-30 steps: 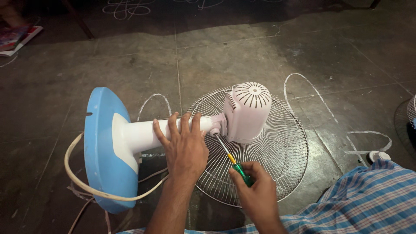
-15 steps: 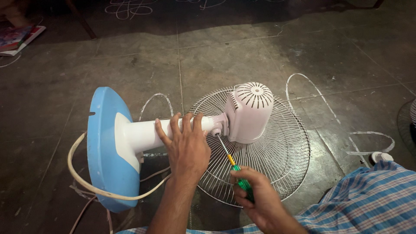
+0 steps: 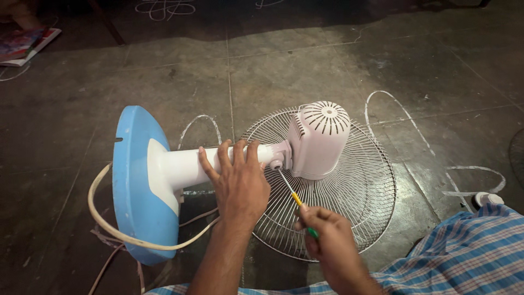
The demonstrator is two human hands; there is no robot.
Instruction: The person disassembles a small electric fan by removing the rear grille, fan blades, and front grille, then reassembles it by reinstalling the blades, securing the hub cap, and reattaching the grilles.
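A table fan lies face down on the floor: its white motor housing stands over the wire grille, and its white neck runs left to a blue and white base tipped on edge. My left hand is wrapped over the neck, next to the joint. My right hand grips a screwdriver with a green and yellow handle. Its tip sits at the round pivot fitting between neck and housing.
A cream power cord loops around the base on the dark stone floor. White chalk lines curl to the right. A small white round object lies far right. Magazines lie at the top left. My checked cloth fills the bottom right.
My right hand has shifted the screwdriver slightly, keeping its tip at the pivot. My left hand stays on the neck. The fan has not moved.
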